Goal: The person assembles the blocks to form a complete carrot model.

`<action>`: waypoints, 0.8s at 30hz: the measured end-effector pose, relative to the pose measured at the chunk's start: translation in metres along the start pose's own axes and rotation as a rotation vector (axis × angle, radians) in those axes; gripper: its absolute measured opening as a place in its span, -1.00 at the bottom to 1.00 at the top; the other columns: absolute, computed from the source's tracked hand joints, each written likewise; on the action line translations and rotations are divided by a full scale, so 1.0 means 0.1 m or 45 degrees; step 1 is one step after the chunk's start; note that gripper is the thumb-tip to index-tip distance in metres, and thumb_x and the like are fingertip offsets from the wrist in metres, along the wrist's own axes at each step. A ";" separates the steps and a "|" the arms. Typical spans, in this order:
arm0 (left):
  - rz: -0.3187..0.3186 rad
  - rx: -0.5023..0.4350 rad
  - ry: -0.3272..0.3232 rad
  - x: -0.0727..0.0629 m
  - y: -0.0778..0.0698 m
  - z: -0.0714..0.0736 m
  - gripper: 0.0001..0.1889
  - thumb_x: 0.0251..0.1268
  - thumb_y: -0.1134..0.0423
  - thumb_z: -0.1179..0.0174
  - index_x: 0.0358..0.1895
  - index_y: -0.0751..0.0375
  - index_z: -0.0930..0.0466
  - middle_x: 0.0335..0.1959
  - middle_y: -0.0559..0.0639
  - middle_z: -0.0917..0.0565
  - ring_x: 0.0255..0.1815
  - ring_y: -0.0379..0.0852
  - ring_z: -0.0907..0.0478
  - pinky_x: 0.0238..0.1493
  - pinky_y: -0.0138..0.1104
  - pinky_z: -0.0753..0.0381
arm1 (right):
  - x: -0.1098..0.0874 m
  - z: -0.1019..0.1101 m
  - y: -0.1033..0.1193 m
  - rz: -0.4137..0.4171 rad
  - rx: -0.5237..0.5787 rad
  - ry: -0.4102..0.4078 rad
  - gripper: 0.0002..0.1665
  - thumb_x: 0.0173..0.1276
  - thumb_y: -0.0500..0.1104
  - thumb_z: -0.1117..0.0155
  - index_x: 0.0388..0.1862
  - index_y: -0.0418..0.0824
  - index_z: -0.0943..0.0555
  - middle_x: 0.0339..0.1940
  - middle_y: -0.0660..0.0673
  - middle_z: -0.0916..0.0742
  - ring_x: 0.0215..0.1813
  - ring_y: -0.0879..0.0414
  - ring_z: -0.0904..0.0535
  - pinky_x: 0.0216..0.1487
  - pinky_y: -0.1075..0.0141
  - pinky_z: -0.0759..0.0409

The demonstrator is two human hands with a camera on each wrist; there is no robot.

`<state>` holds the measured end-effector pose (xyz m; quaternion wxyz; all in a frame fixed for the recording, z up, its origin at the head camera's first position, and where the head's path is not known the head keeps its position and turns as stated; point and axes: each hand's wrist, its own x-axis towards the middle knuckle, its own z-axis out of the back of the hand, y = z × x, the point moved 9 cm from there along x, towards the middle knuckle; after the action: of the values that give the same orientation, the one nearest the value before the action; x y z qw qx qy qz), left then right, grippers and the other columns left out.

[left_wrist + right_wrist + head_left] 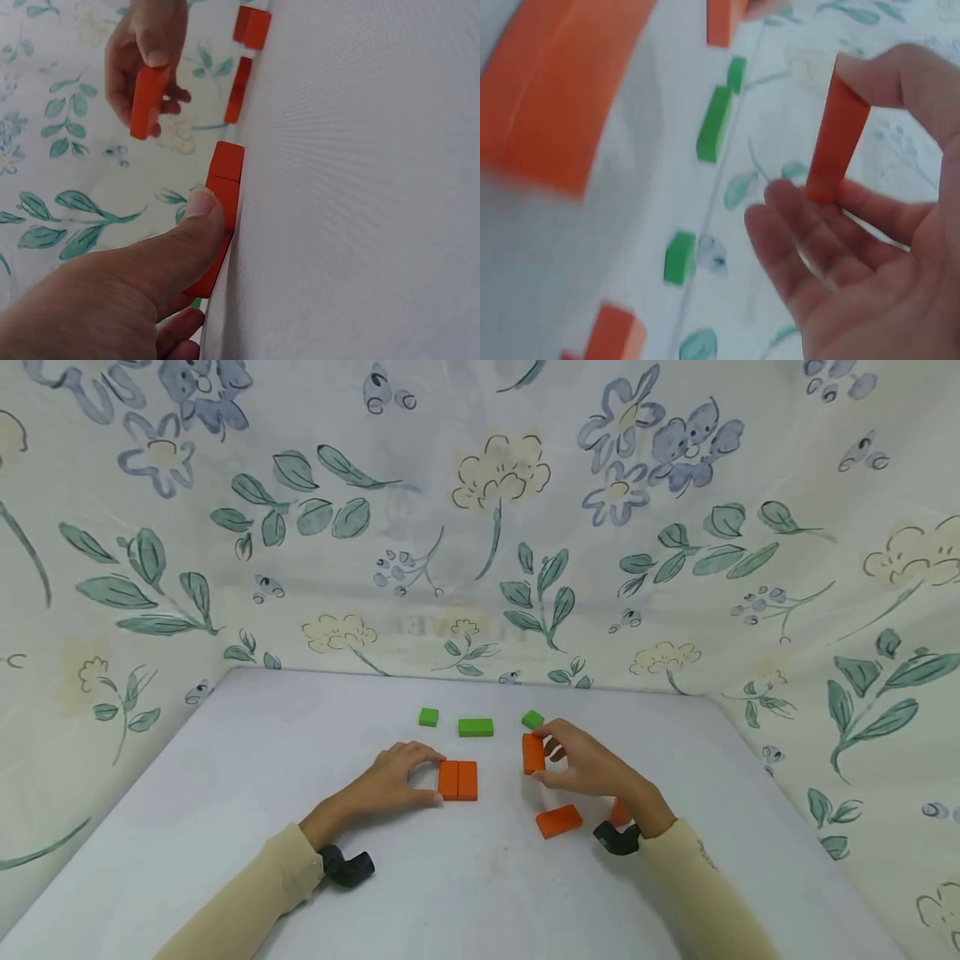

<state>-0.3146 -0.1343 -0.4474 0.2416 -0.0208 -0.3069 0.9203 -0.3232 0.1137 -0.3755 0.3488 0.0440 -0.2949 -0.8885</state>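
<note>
Two orange blocks (467,781) lie side by side on the white table. My left hand (390,781) grips the left one of the pair, thumb at its near end and a finger at its far end. In the left wrist view the thumb (199,217) presses against the orange block. Raised over the table, another orange block (533,754) is pinched by its two ends between the thumb and a finger of my right hand (588,764). The right wrist view shows this raised block (838,142) upright, with the other fingers loosely bent beside it.
Behind the pair stand a small green block (428,717), a longer green block (476,727) and another small green one (532,719). A loose orange block (558,821) lies nearer me; one more (620,812) is partly hidden by my right wrist. Floral cloth (420,568) hangs behind the table.
</note>
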 end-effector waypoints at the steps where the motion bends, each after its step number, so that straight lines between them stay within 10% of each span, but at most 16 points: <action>1: 0.002 0.001 0.000 0.00 0.00 0.00 -0.31 0.11 -0.22 -0.40 0.31 -0.08 -0.50 0.33 -0.03 -0.50 0.37 0.03 -0.34 0.34 0.07 -0.26 | 0.02 -0.03 0.01 -0.006 -0.012 -0.013 -0.36 0.26 -0.13 -0.45 0.27 -0.27 -0.44 0.05 -0.11 -0.61 0.03 0.01 -0.62 0.04 0.16 -0.68; 24: 0.030 0.053 -0.009 0.01 0.00 -0.01 -0.31 0.11 -0.21 -0.40 0.34 -0.15 -0.50 0.34 -0.04 -0.49 0.39 0.02 -0.32 0.31 0.04 -0.27 | 0.30 -0.67 0.09 -0.132 -0.141 0.156 -0.30 0.27 -0.01 -0.45 0.29 -0.27 -0.44 0.15 -0.10 -0.56 0.11 0.09 -0.50 0.21 0.19 -0.57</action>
<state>-0.3154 -0.1333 -0.4486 0.2300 -0.0161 -0.2883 0.9294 -0.3213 0.0556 -0.4219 0.3217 0.0941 -0.2207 -0.9160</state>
